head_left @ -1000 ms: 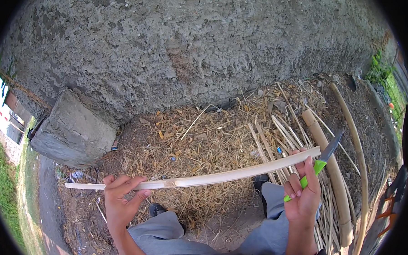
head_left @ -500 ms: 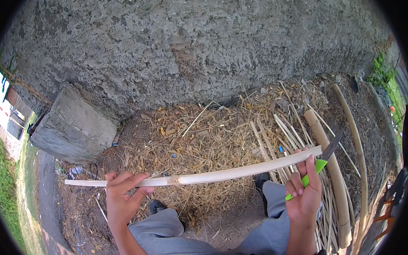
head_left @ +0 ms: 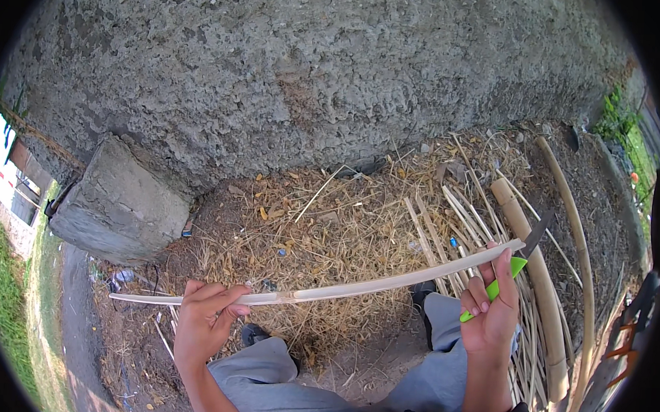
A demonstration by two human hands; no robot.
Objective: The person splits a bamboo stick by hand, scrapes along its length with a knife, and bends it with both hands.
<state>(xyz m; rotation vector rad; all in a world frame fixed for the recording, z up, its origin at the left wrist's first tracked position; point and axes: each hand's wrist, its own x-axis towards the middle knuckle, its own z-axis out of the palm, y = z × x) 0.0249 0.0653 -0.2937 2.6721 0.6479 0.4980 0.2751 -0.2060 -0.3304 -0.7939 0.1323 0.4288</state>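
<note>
A long pale bamboo strip (head_left: 371,286) stretches across in front of me, slightly bowed, with a node left of its middle. My left hand (head_left: 206,320) is closed on it some way in from its left end, thumb and fingers pinching it. Near the right end, my right hand (head_left: 490,305) grips the strip between thumb and fingers. That same hand also holds a knife with a bright green handle (head_left: 493,290) against the palm. Its dark blade (head_left: 539,233) points up and right, past the strip's end.
Thick bamboo poles (head_left: 536,289) and a bundle of split strips (head_left: 455,211) lie on the right. Shavings (head_left: 328,243) litter the ground between my feet and a rough grey wall (head_left: 314,73). A concrete block (head_left: 120,204) stands at the left.
The strip has rolled a little about its length and now looks narrower. My left hand has shifted slightly right along with it; my right hand is nearly still, holding the knife.
</note>
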